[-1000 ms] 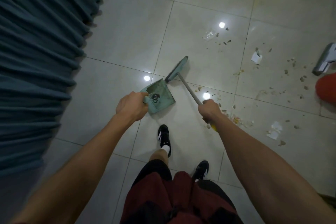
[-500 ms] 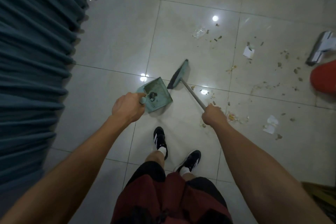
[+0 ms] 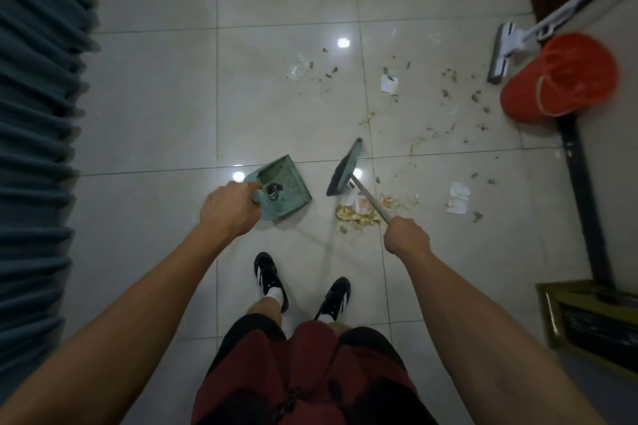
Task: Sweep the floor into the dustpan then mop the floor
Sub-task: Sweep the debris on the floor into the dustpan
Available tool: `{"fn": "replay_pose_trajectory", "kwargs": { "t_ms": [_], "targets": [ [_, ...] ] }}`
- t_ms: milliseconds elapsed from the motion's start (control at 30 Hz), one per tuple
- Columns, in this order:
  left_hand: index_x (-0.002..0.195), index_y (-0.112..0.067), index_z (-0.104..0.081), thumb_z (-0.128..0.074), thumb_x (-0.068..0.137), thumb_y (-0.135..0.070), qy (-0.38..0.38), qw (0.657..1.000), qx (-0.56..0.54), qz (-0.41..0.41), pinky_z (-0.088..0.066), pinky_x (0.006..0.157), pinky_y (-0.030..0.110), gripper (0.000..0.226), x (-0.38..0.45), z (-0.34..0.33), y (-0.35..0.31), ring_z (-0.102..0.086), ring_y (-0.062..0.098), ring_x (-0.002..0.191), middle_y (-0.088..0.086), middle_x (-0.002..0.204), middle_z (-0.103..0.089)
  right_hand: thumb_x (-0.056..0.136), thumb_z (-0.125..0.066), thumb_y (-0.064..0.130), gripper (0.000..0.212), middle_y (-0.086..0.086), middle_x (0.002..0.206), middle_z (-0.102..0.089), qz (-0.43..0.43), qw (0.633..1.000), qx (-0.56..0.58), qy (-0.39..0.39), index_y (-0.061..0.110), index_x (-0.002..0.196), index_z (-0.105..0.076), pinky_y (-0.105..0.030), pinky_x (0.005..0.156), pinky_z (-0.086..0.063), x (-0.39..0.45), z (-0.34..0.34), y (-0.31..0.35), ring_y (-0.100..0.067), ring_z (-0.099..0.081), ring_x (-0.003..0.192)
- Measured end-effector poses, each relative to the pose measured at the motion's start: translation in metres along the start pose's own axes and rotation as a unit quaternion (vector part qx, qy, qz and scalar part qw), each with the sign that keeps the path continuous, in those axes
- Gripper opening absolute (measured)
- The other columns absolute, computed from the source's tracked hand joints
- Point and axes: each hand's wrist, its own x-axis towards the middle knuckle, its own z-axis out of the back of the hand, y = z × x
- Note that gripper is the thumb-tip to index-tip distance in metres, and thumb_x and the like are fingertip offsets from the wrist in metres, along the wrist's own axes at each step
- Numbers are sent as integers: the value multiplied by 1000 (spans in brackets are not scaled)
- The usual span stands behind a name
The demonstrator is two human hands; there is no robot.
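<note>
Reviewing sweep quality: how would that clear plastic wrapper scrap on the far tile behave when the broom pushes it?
The clear wrapper looks thin and crumpled, so it is probably very light and floppy. It may skid or flutter ahead of the broom on the glossy tile rather than roll. It could slide past the dustpan lip.

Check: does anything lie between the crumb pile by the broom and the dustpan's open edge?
Nothing visible: only bare tile separates the crumb pile from the dustpan. The broom head stands just beyond that gap.
</note>
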Motion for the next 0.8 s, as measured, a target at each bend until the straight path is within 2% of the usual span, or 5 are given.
{"fn": "replay_pose_trajectory", "kwargs": {
  "t_ms": [133,267,400,567,800],
  "targets": [
    [104,-30,-65,-50,91,-24,-15,1000,12,-20,-53,66,34,19,1,-4,-37,-62,26,73,2,87,-65,96,-47,13,33,-10,118,-63,-16,999,49,-12,10,126,-59,-33,77,-48,-1,0,-34,-28,-64,106],
    [111,-33,-65,-50,91,-27,-20,999,11,-37,-56,70,37,26,2,-5,-58,-64,27,76,3,90,-68,95,-49,14,31,-10,114,-62,-22,995,99,-19,11,125,-57,-32,72,-45,-2,3,-50,-28,-64,101],
    [119,-35,-65,-52,91,-26,-18,999,0,-38,-57,72,37,32,5,2,-57,-65,27,79,3,97,-70,95,-49,14,30,-11,112,-63,-21,991,131,-25,9,123,-57,-35,77,-52,-3,9,-40,-29,-65,99],
    [109,-33,-67,-52,91,-27,-17,999,-21,-32,-57,73,37,24,23,28,-20,-65,30,79,4,92,-70,94,-50,17,26,-11,111,-63,3,988,149,-33,10,118,-59,-34,76,-52,6,28,13,-29,-64,96],
    [101,-31,-66,-52,90,-25,-19,998,-60,-11,-59,71,37,19,76,82,86,-64,26,74,1,87,-67,94,-51,16,27,-11,111,-65,14,992,117,-50,8,118,-61,-34,79,-54,22,72,141,-30,-66,98]
  ]
}}
